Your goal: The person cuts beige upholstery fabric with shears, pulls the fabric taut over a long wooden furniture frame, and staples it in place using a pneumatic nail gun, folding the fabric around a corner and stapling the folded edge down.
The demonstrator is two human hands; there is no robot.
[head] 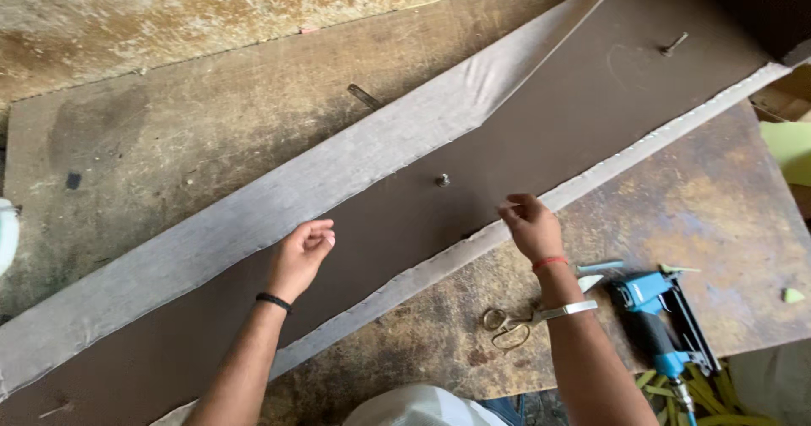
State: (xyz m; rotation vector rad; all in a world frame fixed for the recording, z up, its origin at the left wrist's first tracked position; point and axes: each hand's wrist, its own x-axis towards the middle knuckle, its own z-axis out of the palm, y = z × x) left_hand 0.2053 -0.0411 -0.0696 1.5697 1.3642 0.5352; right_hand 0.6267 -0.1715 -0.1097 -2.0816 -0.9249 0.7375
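A long brown board point(591, 96) lies slantwise across the worn wooden table point(701, 215), with grey fabric point(253, 215) folded over its far edge and a narrow grey strip along its near edge. My left hand point(302, 255) rests half curled on the board beside the fabric's edge and holds nothing. My right hand point(528, 223) pinches the near fabric strip at the board's edge. A bolt point(443, 179) sticks up from the board between my hands. A second bolt point(673, 45) stands at the far right end.
A blue pneumatic stapler point(655, 312) lies on the table right of my right forearm, with scissors point(507, 324) beside it. Yellow strips point(710, 392) lie below the stapler. A thin metal piece point(363, 96) rests on the far tabletop. Yellow foam point(790, 147) is at the right edge.
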